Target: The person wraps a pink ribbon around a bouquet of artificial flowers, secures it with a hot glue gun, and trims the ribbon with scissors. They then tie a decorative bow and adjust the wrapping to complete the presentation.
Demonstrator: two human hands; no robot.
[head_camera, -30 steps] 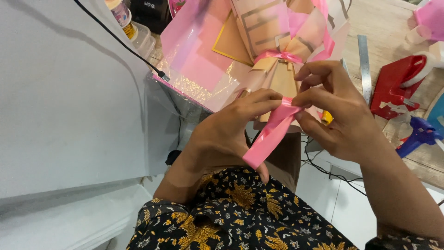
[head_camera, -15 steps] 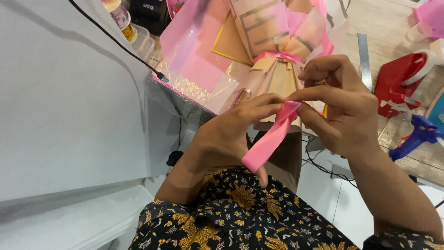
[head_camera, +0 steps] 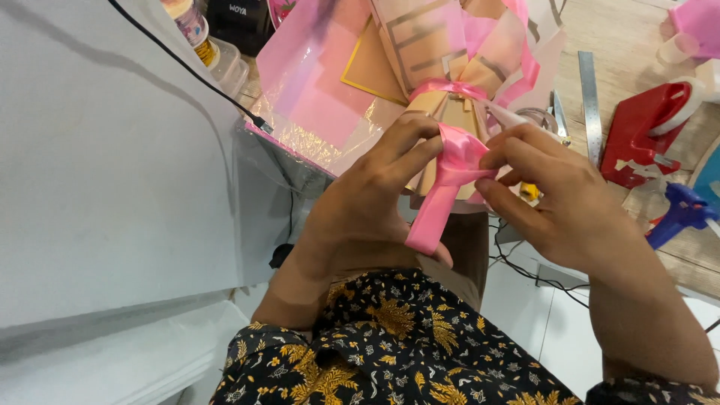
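Wooden tabletop (head_camera: pixel 630 30), white floor tiles (head_camera: pixel 555 337)

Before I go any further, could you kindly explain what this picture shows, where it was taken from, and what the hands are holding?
There is no machine here: a person works with bare hands, and the single picture comes from a camera worn on their head, looking down. The left hand and right hand together pinch a pink ribbon, folded into a loop. Behind it lies a wrapped bouquet in pink and tan paper, tied with ribbon. On the wooden table to the right lie a metal ruler, a red tape dispenser and a blue tool.
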